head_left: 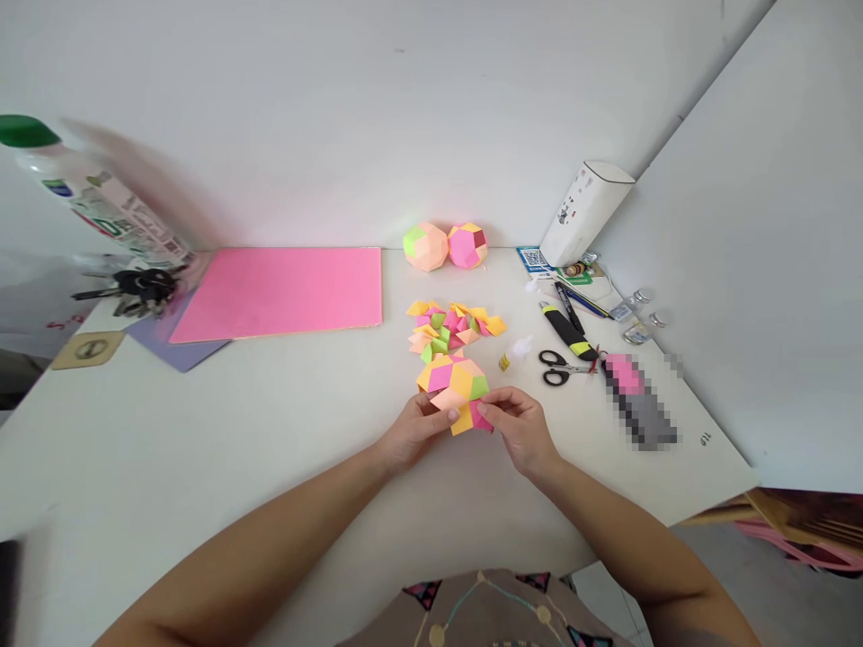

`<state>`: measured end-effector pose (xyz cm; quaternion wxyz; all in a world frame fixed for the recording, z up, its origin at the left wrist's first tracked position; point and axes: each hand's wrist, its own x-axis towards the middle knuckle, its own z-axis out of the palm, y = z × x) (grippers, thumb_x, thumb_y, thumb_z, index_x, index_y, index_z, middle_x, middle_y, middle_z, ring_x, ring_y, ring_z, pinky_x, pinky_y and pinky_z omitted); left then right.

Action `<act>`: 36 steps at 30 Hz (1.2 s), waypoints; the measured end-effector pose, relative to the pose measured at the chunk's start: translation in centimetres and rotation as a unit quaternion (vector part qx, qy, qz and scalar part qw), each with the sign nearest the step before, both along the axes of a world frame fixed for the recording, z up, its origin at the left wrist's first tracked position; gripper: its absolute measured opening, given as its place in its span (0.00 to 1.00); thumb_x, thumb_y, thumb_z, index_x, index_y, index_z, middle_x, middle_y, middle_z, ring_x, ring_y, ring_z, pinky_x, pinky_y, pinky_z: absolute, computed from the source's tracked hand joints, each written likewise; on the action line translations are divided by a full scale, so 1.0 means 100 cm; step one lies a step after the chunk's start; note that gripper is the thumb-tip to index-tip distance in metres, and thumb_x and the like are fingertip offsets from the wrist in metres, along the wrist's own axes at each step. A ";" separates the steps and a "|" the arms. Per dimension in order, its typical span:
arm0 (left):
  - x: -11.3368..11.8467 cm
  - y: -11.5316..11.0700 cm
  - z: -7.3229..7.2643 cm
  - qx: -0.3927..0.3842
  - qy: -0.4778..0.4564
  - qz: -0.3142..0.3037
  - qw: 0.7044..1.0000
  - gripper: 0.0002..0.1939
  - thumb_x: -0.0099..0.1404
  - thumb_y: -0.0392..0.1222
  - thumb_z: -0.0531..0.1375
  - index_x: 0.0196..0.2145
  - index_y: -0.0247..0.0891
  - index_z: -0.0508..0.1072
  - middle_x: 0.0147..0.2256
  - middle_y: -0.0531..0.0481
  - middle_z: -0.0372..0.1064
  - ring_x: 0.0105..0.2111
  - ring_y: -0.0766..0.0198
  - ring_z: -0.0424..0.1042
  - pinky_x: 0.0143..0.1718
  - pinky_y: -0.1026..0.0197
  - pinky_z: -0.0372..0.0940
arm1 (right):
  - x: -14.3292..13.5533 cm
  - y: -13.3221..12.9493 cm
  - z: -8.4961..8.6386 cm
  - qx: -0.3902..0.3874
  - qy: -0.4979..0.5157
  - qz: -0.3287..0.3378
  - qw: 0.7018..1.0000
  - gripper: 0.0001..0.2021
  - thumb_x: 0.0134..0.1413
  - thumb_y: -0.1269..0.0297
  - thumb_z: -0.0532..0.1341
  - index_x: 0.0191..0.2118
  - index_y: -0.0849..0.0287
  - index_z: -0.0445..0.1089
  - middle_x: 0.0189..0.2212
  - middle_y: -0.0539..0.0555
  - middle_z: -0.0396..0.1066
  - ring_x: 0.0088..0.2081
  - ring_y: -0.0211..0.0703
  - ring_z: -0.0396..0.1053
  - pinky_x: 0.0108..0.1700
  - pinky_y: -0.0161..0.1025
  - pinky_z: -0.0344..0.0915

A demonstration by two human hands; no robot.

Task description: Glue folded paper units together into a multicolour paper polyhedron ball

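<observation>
As the multicol. paper model (460,382) sits btwn my two hands, L grip (414,433) has its lower-L side, thumb on the front by the peach & orange facets, other fingers mostly hidden behind. R grip (520,427) pinches the lower-R edge, thumb at the pink flap, fingers curled in. So both are closed on it; can't tell if its underside touches the bench (303,422). Forearms (270,544) come in from the bottom L & R, angled inward & fwd, wrists approx. level w/ each other. Loose folded pieces (450,328) lie just beyond the model, 2 paper balls (426,247) farther back nr the wall (431,117); scissors (558,368) off to R.
</observation>
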<state>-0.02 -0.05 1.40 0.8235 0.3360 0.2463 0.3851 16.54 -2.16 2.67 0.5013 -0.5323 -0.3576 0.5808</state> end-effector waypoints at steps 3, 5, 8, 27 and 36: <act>0.001 -0.002 0.001 0.039 0.052 -0.013 0.998 0.18 0.55 0.44 0.66 0.44 0.39 0.75 0.43 0.44 0.75 0.44 0.53 0.72 0.48 0.52 0.63 | -0.003 -0.003 0.003 0.007 0.010 -0.010 1.000 0.10 0.36 0.61 0.71 0.25 0.58 0.72 0.21 0.48 0.69 0.24 0.35 0.65 0.25 0.34 0.64; 0.001 -0.003 0.000 0.058 0.081 -0.018 0.995 0.14 0.55 0.43 0.66 0.40 0.38 0.77 0.41 0.45 0.75 0.42 0.55 0.72 0.47 0.54 0.63 | -0.005 -0.006 0.005 0.015 0.009 -0.010 1.000 0.10 0.36 0.61 0.71 0.25 0.58 0.71 0.22 0.48 0.70 0.24 0.35 0.65 0.26 0.35 0.65; 0.002 -0.004 0.000 0.046 0.084 -0.006 0.995 0.12 0.55 0.41 0.66 0.38 0.37 0.77 0.39 0.45 0.76 0.42 0.56 0.72 0.47 0.55 0.64 | -0.007 -0.008 0.008 0.023 -0.002 -0.004 1.000 0.09 0.37 0.62 0.71 0.25 0.58 0.71 0.23 0.48 0.70 0.25 0.35 0.65 0.26 0.34 0.65; 0.003 -0.009 -0.011 0.080 0.052 0.011 0.995 0.21 0.56 0.55 0.63 0.39 0.35 0.77 0.40 0.42 0.76 0.41 0.52 0.73 0.44 0.53 0.65 | -0.006 -0.008 0.002 0.024 0.056 -0.039 0.997 0.08 0.37 0.65 0.70 0.23 0.57 0.70 0.22 0.47 0.68 0.26 0.34 0.63 0.28 0.33 0.62; 0.007 -0.013 -0.005 0.079 0.108 0.043 0.990 0.14 0.60 0.46 0.62 0.42 0.37 0.75 0.43 0.45 0.75 0.44 0.56 0.72 0.48 0.54 0.64 | -0.008 -0.011 0.007 0.033 -0.016 -0.006 0.999 0.07 0.41 0.65 0.68 0.24 0.58 0.70 0.23 0.47 0.67 0.27 0.34 0.63 0.30 0.34 0.62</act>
